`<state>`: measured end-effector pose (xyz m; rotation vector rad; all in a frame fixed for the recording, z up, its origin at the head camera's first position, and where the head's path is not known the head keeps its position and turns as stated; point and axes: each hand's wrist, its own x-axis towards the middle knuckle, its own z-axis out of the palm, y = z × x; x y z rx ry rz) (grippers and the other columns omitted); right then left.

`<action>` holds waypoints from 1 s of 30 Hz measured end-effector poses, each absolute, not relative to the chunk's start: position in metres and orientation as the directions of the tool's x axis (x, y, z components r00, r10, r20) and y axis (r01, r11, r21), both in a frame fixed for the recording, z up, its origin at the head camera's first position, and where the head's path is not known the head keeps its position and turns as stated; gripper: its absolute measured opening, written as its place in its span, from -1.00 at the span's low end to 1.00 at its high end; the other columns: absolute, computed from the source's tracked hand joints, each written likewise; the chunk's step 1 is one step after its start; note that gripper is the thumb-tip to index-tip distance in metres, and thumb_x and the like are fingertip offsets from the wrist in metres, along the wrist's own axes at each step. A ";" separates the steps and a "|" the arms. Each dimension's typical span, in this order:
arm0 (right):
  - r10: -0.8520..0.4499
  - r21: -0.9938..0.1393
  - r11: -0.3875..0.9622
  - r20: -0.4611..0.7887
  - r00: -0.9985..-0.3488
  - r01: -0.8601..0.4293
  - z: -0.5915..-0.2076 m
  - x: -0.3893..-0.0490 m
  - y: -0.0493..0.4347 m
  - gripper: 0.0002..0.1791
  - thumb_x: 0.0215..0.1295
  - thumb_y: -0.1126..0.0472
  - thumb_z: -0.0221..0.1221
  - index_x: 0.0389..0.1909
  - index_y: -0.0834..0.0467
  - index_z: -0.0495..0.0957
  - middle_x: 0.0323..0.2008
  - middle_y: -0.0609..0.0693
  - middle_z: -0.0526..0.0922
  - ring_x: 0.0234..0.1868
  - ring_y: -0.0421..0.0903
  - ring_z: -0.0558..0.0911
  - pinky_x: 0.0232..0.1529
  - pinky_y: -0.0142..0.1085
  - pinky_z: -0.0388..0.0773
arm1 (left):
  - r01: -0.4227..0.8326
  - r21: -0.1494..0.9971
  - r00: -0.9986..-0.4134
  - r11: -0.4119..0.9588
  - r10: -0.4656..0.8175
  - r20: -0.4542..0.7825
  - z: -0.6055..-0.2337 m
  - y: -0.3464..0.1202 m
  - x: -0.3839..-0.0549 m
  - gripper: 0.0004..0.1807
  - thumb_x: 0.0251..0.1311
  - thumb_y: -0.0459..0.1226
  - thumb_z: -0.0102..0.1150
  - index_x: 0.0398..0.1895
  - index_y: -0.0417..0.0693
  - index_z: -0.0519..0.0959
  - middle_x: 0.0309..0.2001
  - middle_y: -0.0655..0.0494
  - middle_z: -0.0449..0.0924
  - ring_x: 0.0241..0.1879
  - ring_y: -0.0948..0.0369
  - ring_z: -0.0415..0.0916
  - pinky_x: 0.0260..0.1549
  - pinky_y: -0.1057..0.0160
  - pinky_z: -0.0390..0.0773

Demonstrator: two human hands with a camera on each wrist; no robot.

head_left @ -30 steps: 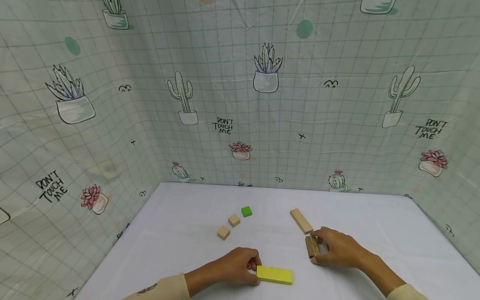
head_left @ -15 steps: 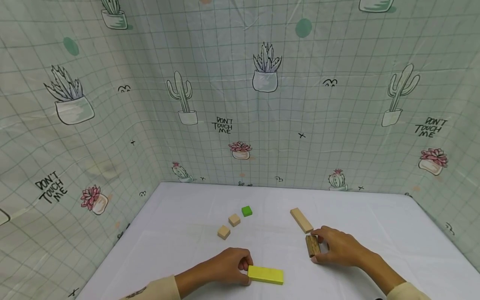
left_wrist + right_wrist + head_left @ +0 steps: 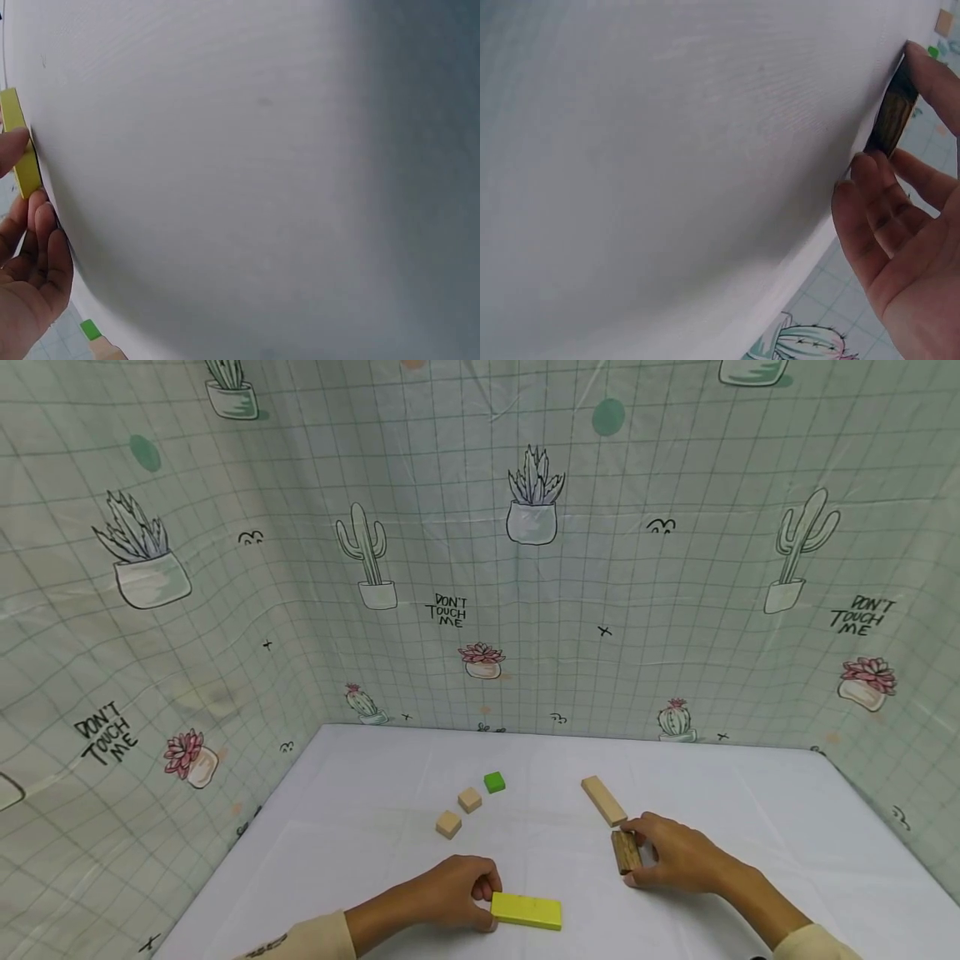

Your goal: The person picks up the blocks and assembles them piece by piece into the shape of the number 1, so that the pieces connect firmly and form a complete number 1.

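Note:
A flat yellow block (image 3: 527,911) lies near the front of the white table, its left end between the thumb and fingers of my left hand (image 3: 459,893). In the left wrist view the thumb is on one side of the yellow block (image 3: 28,171) and the fingertips are at its end. To the right, my right hand (image 3: 678,856) pinches a short brown wood-grain block (image 3: 626,852) between thumb and fingers. The right wrist view shows this dark block (image 3: 895,112) low at the table surface, thumb at one end and fingers at the other.
A pale wooden plank (image 3: 603,801) lies just behind the brown block. Two pale wooden cubes (image 3: 448,824) and a green block (image 3: 494,782) form a slanting row at left centre. A curtain (image 3: 480,568) printed with cacti surrounds the white table (image 3: 720,777).
My left hand and the yellow block have shifted left along the table, mostly in the first half second. The right hand and brown block stay in place.

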<state>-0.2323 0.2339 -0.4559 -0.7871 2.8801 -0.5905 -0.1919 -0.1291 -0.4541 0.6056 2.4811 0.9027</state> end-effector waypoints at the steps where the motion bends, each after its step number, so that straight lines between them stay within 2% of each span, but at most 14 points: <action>1: -0.516 -0.408 0.781 0.005 -0.857 -0.473 -0.456 -0.233 0.234 -0.19 0.03 -0.18 0.46 0.22 0.18 0.50 -0.16 -0.15 0.54 -0.29 -0.29 0.41 -0.32 -0.35 0.37 | 0.253 0.676 -0.812 0.692 0.532 -0.241 -0.454 -0.129 -0.192 -0.71 -0.01 -0.32 0.52 -0.27 0.06 0.58 -0.38 0.30 0.49 -0.36 0.40 0.39 -0.28 0.44 0.44; 6: -0.549 -0.485 0.734 -0.012 -0.836 -0.475 -0.457 -0.235 0.237 -0.19 0.06 -0.11 0.47 0.26 0.22 0.46 -0.17 -0.12 0.51 -0.35 -0.32 0.39 -0.40 -0.41 0.34 | 0.263 0.675 -0.810 0.690 0.538 -0.234 -0.452 -0.129 -0.191 -0.72 -0.01 -0.32 0.52 -0.27 0.06 0.59 -0.39 0.29 0.49 -0.36 0.40 0.40 -0.29 0.44 0.45; 14: -0.606 -0.595 0.650 -0.029 -0.795 -0.473 -0.458 -0.239 0.240 -0.21 0.13 0.03 0.45 0.31 0.30 0.40 -0.15 -0.04 0.50 -0.35 -0.31 0.41 -0.40 -0.42 0.40 | 0.277 0.679 -0.803 0.680 0.551 -0.225 -0.454 -0.129 -0.191 -0.73 0.01 -0.29 0.52 -0.26 0.05 0.61 -0.40 0.32 0.50 -0.37 0.43 0.41 -0.28 0.46 0.46; 22: -0.605 -0.620 0.653 -0.083 -0.792 -0.434 -0.454 -0.240 0.240 -0.20 0.13 0.07 0.45 0.32 0.34 0.37 -0.11 0.00 0.49 -0.34 -0.27 0.42 -0.39 -0.41 0.40 | 0.268 0.685 -0.804 0.677 0.549 -0.229 -0.455 -0.128 -0.191 -0.73 0.02 -0.28 0.52 -0.26 0.05 0.61 -0.41 0.31 0.49 -0.38 0.43 0.40 -0.29 0.46 0.46; 30: -0.580 -0.610 0.662 -0.049 -0.813 -0.436 -0.457 -0.241 0.238 -0.21 0.09 0.05 0.48 0.28 0.31 0.43 -0.15 -0.02 0.50 -0.36 -0.29 0.43 -0.38 -0.41 0.43 | 0.269 0.695 -0.799 0.667 0.558 -0.226 -0.454 -0.128 -0.191 -0.73 0.02 -0.29 0.52 -0.27 0.04 0.61 -0.40 0.30 0.49 -0.38 0.42 0.40 -0.29 0.46 0.46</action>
